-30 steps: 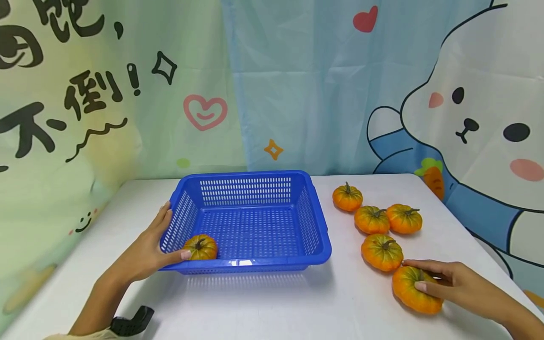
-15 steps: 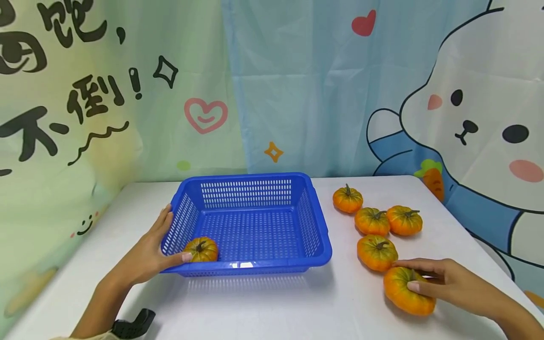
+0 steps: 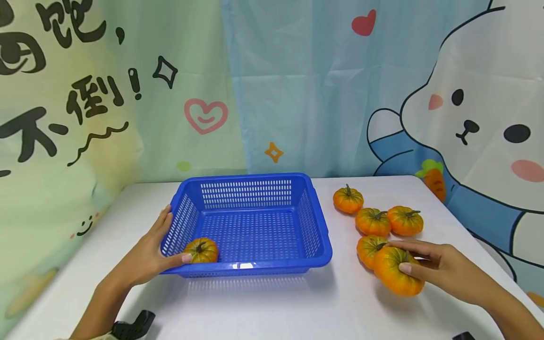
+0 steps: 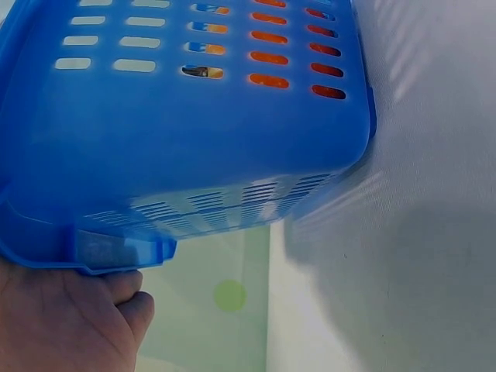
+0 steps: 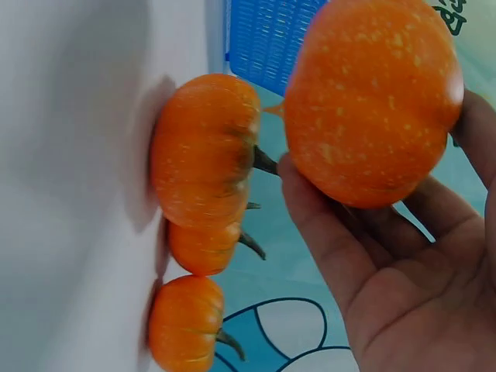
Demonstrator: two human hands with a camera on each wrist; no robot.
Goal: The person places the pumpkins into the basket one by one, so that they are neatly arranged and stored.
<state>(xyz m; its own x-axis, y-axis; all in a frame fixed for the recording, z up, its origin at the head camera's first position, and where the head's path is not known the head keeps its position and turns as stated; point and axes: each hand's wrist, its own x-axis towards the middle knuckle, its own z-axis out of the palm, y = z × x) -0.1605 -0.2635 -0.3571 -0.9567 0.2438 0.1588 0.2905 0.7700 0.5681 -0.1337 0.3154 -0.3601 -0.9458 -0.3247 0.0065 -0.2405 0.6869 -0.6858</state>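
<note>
In what seems the lifting step, the right hand (image 3: 452, 274) pinches 1 pumpkin (image 3: 395, 274) above the table (image 3: 276, 307), 4 others (image 3: 348, 200) beyond the grip, the left hand (image 3: 148, 248) gripping the basket (image 3: 276, 268) leftward, and the next move likely calls for clearing those neighbours.

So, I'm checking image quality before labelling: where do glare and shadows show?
Head view: bright glare on the near rim of the blue rectangular plastic basket, patterned shadow on the white table in front; left wrist view: broad dark shadow on the table; right wrist view: soft shadows beside the resting round orange pumpkins.
</note>
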